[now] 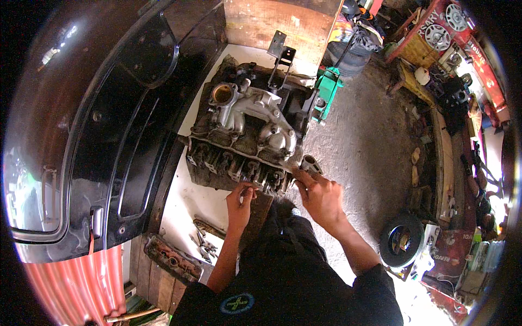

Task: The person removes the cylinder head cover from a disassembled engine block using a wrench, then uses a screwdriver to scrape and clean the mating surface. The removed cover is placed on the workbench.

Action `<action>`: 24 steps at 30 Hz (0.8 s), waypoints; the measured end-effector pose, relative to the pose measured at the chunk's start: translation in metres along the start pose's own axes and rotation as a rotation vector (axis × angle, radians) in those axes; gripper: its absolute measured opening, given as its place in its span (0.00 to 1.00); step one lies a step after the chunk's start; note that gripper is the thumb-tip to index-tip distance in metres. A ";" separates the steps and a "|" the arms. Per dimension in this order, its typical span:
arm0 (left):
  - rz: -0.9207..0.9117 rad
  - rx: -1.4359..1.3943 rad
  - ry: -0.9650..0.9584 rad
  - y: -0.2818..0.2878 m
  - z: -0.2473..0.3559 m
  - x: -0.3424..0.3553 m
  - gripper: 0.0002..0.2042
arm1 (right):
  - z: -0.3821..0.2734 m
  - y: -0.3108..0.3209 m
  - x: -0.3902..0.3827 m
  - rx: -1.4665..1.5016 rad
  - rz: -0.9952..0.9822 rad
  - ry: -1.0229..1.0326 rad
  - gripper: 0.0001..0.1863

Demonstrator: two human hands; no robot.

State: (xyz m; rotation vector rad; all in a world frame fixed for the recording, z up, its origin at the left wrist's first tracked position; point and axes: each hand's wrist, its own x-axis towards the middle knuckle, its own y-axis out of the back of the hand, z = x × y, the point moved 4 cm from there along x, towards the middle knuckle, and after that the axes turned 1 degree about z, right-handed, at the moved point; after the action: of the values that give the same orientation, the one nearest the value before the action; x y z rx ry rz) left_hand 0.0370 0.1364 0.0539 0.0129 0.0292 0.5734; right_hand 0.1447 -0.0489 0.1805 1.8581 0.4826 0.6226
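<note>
A greasy engine [253,118] with a silver intake manifold on top sits on a white surface [196,206]. Along its near edge runs an exposed row of valve gear [239,169]. My left hand [239,201] is closed in a pinch just below that row, on something small that I cannot make out. My right hand [321,198] is at the near right corner of the engine, fingers curled against it; what they grip is hidden. A small metal housing [309,163] sticks out beside that corner, just above my right hand.
A large black vehicle panel [98,141] fills the left. A dirty metal cover [168,255] and tools [207,245] lie lower left. A green object [327,92] stands beside the engine, with tyres [352,60] behind. A concrete floor [370,152], another tyre [401,242] and cluttered shelving [451,87] fill the right.
</note>
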 end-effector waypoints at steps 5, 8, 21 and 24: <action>0.014 0.023 -0.002 0.004 0.009 0.003 0.07 | -0.006 -0.039 0.009 0.020 0.005 -0.010 0.16; 0.021 -0.005 -0.009 0.001 0.017 0.003 0.07 | 0.012 -0.017 -0.010 -0.068 -0.015 -0.027 0.17; -0.031 -0.071 -0.028 -0.004 0.012 0.004 0.07 | 0.007 -0.004 -0.009 -0.149 -0.185 -0.029 0.21; -0.005 -0.040 -0.020 -0.001 0.006 0.006 0.07 | 0.001 0.020 -0.008 -0.184 -0.181 -0.093 0.19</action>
State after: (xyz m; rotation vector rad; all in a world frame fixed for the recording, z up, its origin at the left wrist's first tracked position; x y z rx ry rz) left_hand 0.0431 0.1386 0.0592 -0.0203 -0.0013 0.5688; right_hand 0.1398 -0.0612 0.1980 1.6407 0.5089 0.4418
